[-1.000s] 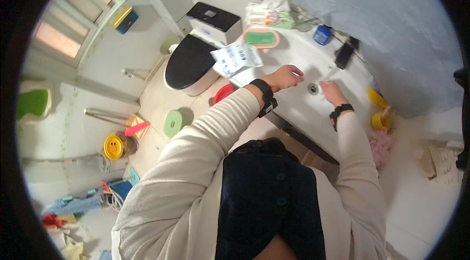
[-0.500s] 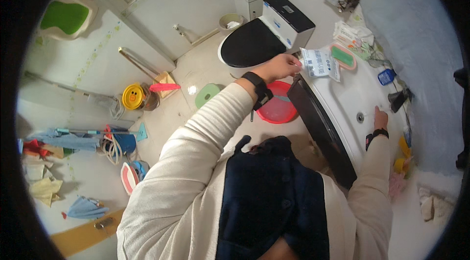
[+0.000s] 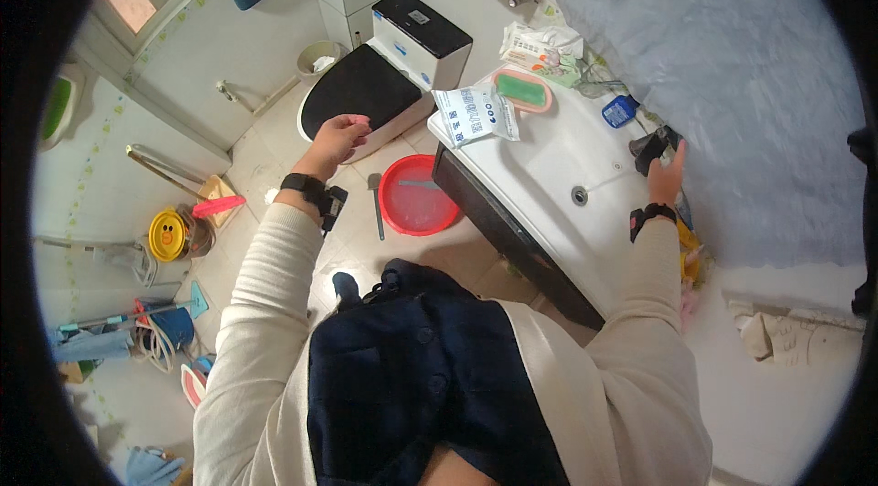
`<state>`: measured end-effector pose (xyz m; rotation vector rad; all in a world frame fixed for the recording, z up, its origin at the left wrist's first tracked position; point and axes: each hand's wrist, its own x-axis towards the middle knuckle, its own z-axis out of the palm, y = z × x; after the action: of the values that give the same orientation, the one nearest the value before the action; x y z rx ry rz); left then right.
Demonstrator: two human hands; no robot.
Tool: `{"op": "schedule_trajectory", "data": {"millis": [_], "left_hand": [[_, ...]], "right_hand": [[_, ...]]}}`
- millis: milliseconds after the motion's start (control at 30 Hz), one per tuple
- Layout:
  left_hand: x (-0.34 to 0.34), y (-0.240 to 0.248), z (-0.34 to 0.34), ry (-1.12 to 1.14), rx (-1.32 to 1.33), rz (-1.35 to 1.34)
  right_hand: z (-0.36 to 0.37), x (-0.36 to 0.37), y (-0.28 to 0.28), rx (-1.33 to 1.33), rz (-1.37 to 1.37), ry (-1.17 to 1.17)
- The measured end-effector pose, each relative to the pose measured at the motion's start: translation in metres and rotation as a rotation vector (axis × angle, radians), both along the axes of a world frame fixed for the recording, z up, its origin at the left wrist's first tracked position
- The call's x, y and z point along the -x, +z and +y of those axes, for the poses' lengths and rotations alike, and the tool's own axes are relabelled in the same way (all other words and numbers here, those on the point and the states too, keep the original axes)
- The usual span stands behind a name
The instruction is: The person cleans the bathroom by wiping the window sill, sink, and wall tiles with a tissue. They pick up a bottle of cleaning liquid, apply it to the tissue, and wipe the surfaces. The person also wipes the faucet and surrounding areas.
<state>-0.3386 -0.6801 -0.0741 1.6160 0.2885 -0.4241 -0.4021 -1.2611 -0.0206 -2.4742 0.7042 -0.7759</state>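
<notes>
My left hand point(image 3: 338, 140) hovers beside the black toilet lid point(image 3: 361, 84), its fingertips curled together. Whether anything small is between them I cannot make out. On the corner of the white washbasin counter point(image 3: 540, 143) lies a white and blue packet point(image 3: 476, 116), apart from that hand. My right hand point(image 3: 666, 180) is against the black faucet point(image 3: 651, 149), with a finger stretched out past it. A thin pale streak, seemingly water, runs from the faucet toward the drain point(image 3: 579, 196).
Next to the packet sits a pink soap dish point(image 3: 524, 90) with a green inside; a wipes pack point(image 3: 540, 49) and blue bottle point(image 3: 620, 111) stand behind. On the floor are a red basin point(image 3: 416, 202), a dark brush point(image 3: 377, 207) and a yellow-lidded bucket point(image 3: 167, 234).
My left hand has drawn away from the packet, leftward over the floor near the toilet. My right hand has moved from below the faucet up against it. The view has shifted right.
</notes>
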Motion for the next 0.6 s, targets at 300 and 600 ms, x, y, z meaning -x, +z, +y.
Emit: {"op": "schedule_trajectory", "data": {"millis": [300, 600], "left_hand": [[-0.021, -0.001, -0.048, -0.147, 0.083, -0.033], [0.022, 0.012, 0.086, 0.232, 0.047, -0.081]], "right_hand": [[-0.057, -0.026, -0.048, 0.423, 0.441, 0.229], [-0.007, -0.035, -0.027, 0.335, 0.595, 0.345]]}}
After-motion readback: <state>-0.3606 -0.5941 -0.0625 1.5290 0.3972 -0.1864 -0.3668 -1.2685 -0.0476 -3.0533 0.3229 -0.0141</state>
